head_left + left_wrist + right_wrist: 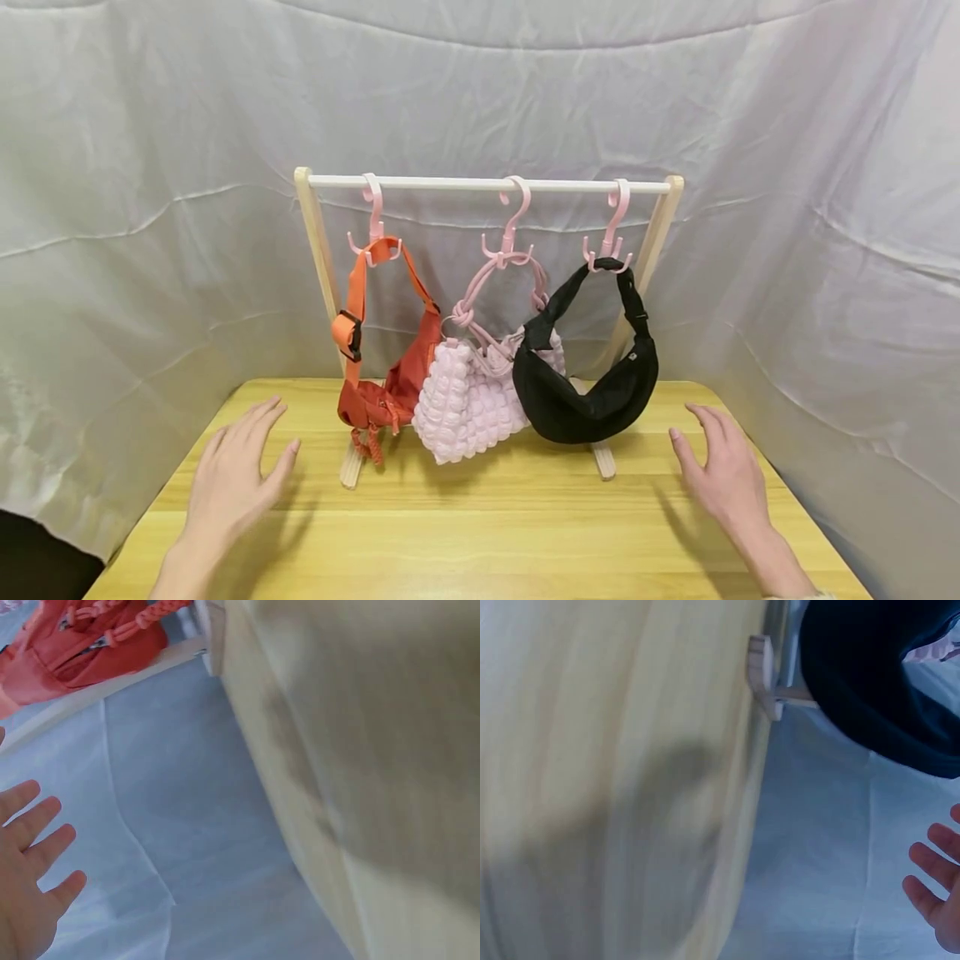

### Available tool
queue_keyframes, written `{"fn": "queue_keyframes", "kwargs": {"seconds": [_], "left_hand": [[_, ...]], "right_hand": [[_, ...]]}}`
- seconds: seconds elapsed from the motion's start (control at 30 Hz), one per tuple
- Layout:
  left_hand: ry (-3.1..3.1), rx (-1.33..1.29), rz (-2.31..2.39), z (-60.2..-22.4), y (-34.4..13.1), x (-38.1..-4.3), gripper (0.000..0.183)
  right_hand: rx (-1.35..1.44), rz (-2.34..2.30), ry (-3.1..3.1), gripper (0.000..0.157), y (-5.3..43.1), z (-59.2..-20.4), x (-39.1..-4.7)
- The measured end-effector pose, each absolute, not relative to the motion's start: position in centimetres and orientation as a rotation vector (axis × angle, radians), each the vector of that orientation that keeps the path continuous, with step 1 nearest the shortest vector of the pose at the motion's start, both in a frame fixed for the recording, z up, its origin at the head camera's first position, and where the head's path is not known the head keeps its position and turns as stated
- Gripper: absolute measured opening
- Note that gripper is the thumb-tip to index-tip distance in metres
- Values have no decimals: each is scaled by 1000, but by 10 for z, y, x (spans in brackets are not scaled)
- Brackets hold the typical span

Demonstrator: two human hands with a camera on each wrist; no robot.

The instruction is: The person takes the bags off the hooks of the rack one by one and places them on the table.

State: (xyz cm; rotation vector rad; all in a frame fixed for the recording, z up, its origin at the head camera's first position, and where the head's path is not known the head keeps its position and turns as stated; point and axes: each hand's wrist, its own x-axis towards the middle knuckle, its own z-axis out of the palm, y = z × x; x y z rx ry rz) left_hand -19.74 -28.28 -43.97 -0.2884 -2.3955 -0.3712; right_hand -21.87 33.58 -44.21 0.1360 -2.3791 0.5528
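Three bags hang from a small rack in the head view. An orange-red sling bag [408,375] is at the left, a pale pink puffy handbag [472,408] in the middle, and a black crossbody bag [592,408] at the right. Each strap loops over a pink hook hanger [513,225]. My left hand [236,471] is held above the table left of the orange-red bag, fingers spread, holding nothing. To the right of the black bag, my right hand [723,471] hovers with fingers extended, also holding nothing. Neither hand touches a bag.
The rack has a white crossbar [450,182] and wooden legs [318,242] with feet on the tabletop. A wood-grain table [465,542] lies beneath. Grey-white cloth [480,92] hangs behind the rack and along both sides.
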Motion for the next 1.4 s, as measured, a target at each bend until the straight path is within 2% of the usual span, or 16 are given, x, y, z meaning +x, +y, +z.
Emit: {"fn": "queue_keyframes", "kwargs": {"seconds": [0.2,0.5,0.9,1.4], "left_hand": [[-2283,-292,-408,-422,-275,-194,51],[-2097,-365,-410,-393,-261,-194,46],[-1979,-466,-385,-351,-244,-201,46],[-1884,-585,-373,-309,-221,-222,45]], "right_hand": [[211,573,-2210,41,322,-429,-216],[394,629,-1982,38,293,-402,-213],[562,697,-1900,40,250,-368,-215],[750,742,-1826,43,205,-329,-239]]}}
